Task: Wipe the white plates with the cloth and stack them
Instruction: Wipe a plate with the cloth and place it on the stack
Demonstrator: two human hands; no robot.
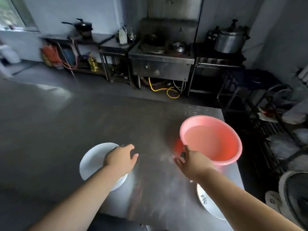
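Two white plates show: one (93, 160) lower left under the loose-fingered left hand (120, 158), one (205, 201) lower right. The right hand (191, 161), fingers spread, reaches beside one pink basin (233, 135).

Both hands (120, 157) (191, 161) reach forward over white plate (93, 160) and pink basin (233, 134).

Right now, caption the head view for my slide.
Both hands open above the steel table, white plates either side, pink basin at right.

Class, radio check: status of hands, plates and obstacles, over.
Left hand open above white plate. Right hand open by pink basin. Second plate under right forearm. No cloth visible.
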